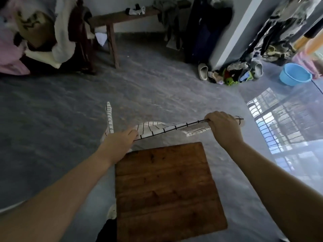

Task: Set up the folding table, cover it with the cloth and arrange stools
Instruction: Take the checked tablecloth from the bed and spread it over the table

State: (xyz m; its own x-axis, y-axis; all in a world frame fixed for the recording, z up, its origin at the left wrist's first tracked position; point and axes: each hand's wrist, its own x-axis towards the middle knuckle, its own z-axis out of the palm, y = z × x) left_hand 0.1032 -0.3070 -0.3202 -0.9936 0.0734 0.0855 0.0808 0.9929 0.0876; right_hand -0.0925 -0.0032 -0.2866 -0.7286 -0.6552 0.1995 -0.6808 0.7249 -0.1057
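The folding table (pixel 166 187) stands unfolded in front of me, its brown wooden top bare. Just beyond its far edge I hold a white cloth with a black grid pattern (pixel 157 129) stretched in the air between both hands. My left hand (pixel 120 142) grips the cloth's left part, and a loose corner sticks up above it. My right hand (pixel 223 126) is closed on the right end, a little higher. The cloth sags between my hands and does not lie on the table. No stools are visible.
A long wooden bench (pixel 122 18) stands at the back wall. A chair piled with clothes (pixel 43 37) is at the far left. Shoes and rags (pixel 230 74) lie by a pillar; a blue basin (pixel 295 74) sits at the right. The grey floor lies open around the table.
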